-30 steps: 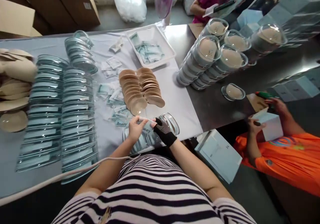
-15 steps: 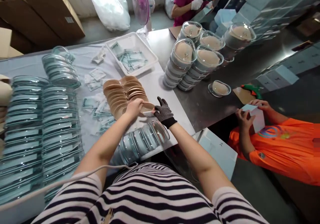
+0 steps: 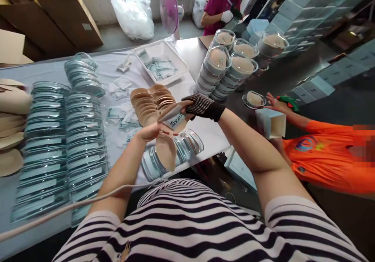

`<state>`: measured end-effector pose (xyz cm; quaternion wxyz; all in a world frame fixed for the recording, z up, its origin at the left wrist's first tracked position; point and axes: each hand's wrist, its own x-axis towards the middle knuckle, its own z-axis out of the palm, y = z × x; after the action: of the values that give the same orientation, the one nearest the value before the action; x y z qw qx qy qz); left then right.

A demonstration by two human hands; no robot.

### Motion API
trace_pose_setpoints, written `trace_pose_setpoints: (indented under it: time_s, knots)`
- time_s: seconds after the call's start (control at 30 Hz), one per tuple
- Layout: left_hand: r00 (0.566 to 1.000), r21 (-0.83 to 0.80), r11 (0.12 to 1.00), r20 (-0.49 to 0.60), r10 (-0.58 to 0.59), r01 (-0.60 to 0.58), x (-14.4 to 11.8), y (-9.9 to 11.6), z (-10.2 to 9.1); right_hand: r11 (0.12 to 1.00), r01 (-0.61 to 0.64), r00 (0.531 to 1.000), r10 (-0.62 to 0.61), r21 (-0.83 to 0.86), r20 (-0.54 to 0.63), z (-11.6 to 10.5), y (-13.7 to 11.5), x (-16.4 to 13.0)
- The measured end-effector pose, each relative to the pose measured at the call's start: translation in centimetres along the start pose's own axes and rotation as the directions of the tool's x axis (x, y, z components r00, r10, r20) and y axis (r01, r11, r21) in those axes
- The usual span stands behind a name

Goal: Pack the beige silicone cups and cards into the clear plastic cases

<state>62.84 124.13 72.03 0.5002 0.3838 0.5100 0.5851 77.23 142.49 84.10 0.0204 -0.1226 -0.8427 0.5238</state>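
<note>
A beige stick-on bra [image 3: 166,152] hangs between my hands, one cup dangling over a row of clear plastic shells [image 3: 150,164] at the table edge. My bare left hand [image 3: 150,132] is closed on its lower part. My right hand [image 3: 202,106], in a black dotted glove, pinches its upper part. A pale film with dark print [image 3: 175,120] shows between the hands; whether it is stuck on or loose, I cannot tell. Just behind stands a row of nested beige bra cups [image 3: 143,104]. Small printed packets [image 3: 125,119] are scattered to its left.
Clear shells in rows [image 3: 43,137] fill the left side, beside more beige cups [image 3: 10,125]. A white tray [image 3: 183,71] holds packets. Filled shells in stacks [image 3: 216,59] stand at the right. A co-worker in orange [image 3: 325,156] has a white box [image 3: 271,123]. A cord [image 3: 88,201] crosses my left arm.
The bra has been lifted off the row and turned, so one cup now hangs down and the printed film faces me. The co-worker in orange has reached toward a filled shell.
</note>
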Motion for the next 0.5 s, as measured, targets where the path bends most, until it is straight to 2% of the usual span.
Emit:
trace_pose_setpoints:
  time_s: [0.07,0.1,0.13,0.2,0.27,0.33,0.4,0.47,0.5]
  knots:
    - [0.996,-0.207,0.975,0.053,-0.077,0.086,-0.5,-2.5,0.8,0.989,0.047,0.973,-0.077,-0.139,-0.217,2.0,-0.1,-0.5]
    - [0.998,-0.274,0.960,0.000,-0.066,0.063,-0.8,-3.8,1.6,0.977,0.037,0.948,-0.101,-0.211,-0.301,3.4,0.4,-1.0]
    - [0.994,-0.321,0.947,-0.104,-0.040,0.004,-1.1,-4.9,2.5,0.963,0.008,0.930,-0.107,-0.271,-0.351,5.2,1.1,-1.8]
    - [0.972,-0.366,0.930,-0.229,-0.046,-0.042,-1.9,-6.6,4.1,0.938,-0.040,0.937,-0.085,-0.344,-0.339,8.9,3.2,-4.1]
    - [0.970,-0.426,0.904,-0.204,-0.133,0.035,-2.8,-7.4,5.1,0.929,-0.003,0.968,-0.090,-0.370,-0.234,12.3,5.4,-6.9]
    - [0.957,-0.483,0.862,-0.142,-0.253,0.156,-3.4,-7.7,5.4,0.933,0.071,0.979,-0.132,-0.353,-0.154,14.7,7.2,-9.5]
    - [0.916,-0.532,0.797,-0.092,-0.391,0.287,-3.4,-8.1,5.6,0.941,0.078,0.980,-0.134,-0.328,-0.150,15.7,8.5,-11.2]
    - [0.863,-0.551,0.731,-0.039,-0.503,0.401,-2.8,-8.7,6.2,0.950,-0.038,0.974,-0.034,-0.309,-0.223,15.5,9.7,-12.0]
    - [0.850,-0.530,0.729,-0.028,-0.526,0.433,-2.3,-9.1,6.5,0.949,-0.126,0.960,0.044,-0.287,-0.277,15.2,10.5,-12.3]
